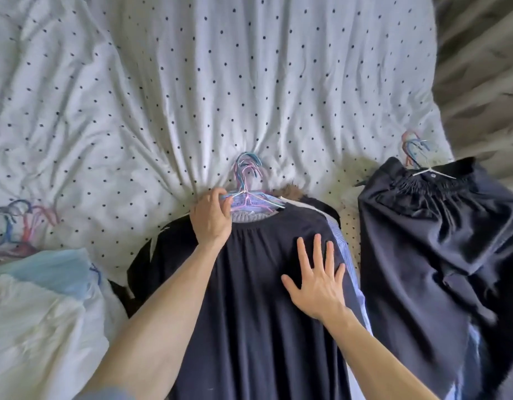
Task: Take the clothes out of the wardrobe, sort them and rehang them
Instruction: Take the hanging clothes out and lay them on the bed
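Centrally, toward the near edge of the duvet (pixel 163 82): a pile of clothes on hangers, navy top (pixel 249 313) uppermost, spread flat, neck pointing to the far edge. Beneath it, a grey collar (pixel 249 217) at the neckline, a striped shirt (pixel 343 255) peeping along the right side, a tuft of brown fur (pixel 290 192) just beyond the neck.

At the top's left shoulder, the left hand (pixel 212 217), fingers and thumb curled in a narrow pinch on the wires of the middle hangers (pixel 246 174), just below their bunched hooks. On the top's chest, the right hand (pixel 316 281), palm down, fingers straight and spread wide, pressing cloth, gripping nothing.

Near the right edge, well apart from the middle pile: a dark garment (pixel 422 241) with a smocked band, lying crumpled, right hangers (pixel 414 151) poking out at its far end. Past that edge, blurred floor (pixel 480 67).

At the left edge: a heap of pale clothes (pixel 38 327), white over light blue, with left hangers (pixel 15 223) sticking out on the far side, hooks in blue, pink and white.
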A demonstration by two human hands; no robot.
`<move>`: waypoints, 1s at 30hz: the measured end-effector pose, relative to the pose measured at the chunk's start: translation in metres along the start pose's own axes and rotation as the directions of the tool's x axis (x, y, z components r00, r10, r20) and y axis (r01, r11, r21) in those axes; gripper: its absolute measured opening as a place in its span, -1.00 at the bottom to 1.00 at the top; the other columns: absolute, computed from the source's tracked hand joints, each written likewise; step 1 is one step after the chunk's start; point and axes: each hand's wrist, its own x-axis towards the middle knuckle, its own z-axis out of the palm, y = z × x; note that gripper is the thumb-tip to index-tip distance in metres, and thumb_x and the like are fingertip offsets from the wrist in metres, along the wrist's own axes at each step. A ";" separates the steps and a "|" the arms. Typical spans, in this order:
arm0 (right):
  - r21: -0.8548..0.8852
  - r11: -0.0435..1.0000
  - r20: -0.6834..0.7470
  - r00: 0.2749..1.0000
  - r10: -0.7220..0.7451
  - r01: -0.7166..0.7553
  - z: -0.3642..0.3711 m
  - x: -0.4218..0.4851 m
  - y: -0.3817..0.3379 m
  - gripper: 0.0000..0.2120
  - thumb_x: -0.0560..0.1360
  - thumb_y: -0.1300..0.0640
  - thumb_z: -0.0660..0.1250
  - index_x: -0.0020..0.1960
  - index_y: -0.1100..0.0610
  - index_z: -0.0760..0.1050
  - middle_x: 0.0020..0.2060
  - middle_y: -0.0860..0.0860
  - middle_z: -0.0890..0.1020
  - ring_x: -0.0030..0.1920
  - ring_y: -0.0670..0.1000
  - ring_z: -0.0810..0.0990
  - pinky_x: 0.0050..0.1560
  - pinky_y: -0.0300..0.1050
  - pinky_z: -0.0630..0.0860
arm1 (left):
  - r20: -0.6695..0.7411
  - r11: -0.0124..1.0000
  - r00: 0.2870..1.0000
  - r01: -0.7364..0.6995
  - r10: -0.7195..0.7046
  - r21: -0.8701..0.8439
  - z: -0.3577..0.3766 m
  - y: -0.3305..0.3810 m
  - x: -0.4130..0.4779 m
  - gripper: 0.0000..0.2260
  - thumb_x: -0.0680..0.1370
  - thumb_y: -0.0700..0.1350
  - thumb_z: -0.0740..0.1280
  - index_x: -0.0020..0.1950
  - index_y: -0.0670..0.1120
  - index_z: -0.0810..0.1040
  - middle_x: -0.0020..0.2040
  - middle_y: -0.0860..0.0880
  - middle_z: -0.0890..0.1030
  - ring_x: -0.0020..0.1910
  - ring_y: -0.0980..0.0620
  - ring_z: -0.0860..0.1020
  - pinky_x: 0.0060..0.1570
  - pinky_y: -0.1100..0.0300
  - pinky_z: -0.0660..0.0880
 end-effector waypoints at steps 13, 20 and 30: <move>-0.045 0.998 0.271 0.962 -0.019 0.032 -0.036 0.023 0.009 -0.17 0.55 -0.31 0.16 0.57 -0.21 -0.34 0.57 -0.03 -0.35 0.58 0.16 -0.28 0.51 0.35 -0.01 | 0.519 0.939 0.839 -0.030 -0.163 0.343 -0.017 0.006 0.014 -0.43 0.65 0.23 -0.09 0.62 0.07 -0.08 0.60 -0.11 0.12 0.56 -0.15 0.11 0.50 -0.18 0.09; 0.226 0.972 -0.080 0.996 -0.042 0.059 -0.086 -0.036 0.021 -0.39 0.62 -0.09 0.12 0.62 -0.11 -0.02 0.60 0.02 0.08 0.60 0.07 -0.01 0.55 0.11 0.07 | 0.501 0.857 0.861 -0.195 -0.083 0.477 -0.087 0.046 -0.032 -0.48 0.61 0.10 0.14 0.55 -0.01 0.22 0.50 -0.09 0.36 0.44 -0.13 0.36 0.40 -0.09 0.32; 0.437 0.880 -0.469 0.882 0.046 0.186 -0.103 -0.231 0.097 -0.57 0.64 -0.04 0.19 0.51 -0.11 0.33 0.50 -0.05 0.35 0.58 -0.02 0.13 0.54 -0.11 0.12 | 0.550 0.876 0.815 -0.387 0.179 0.289 -0.159 0.155 -0.202 -0.59 0.63 0.06 0.17 0.48 0.06 0.39 0.50 0.03 0.35 0.40 -0.02 0.42 0.37 0.02 0.33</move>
